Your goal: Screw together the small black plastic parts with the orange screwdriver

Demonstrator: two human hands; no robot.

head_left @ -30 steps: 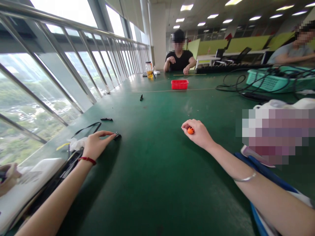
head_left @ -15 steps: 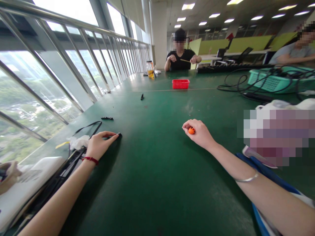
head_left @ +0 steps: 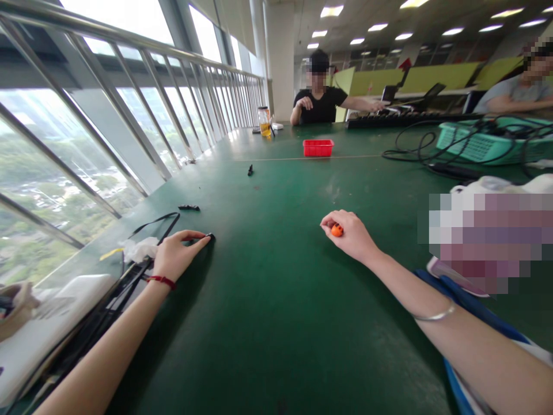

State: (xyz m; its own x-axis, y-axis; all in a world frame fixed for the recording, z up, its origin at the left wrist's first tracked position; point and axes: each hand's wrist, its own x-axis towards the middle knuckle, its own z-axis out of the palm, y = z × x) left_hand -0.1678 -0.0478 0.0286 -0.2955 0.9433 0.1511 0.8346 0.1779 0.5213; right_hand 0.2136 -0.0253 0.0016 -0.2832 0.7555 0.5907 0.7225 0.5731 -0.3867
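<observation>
Well — right fingers (head_left: 329,218) curl round orange object (head_left: 337,230).

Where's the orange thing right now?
In the head view, right of centre, the orange object sits in the curled right hand, nearer the camera than the red basket.

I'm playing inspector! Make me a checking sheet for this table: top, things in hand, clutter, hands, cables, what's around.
Surface: green table, pale scuffs.
Things in hand: black piece; orange thing with dark marks.
Clutter: red basket, bottle, two more black pieces.
Hands: left hand pinches the black piece; right hand curls around the orange thing.
Cables: black, tangled in and beside the teal basket.
Surroundings: railing at left; two other people.
</observation>
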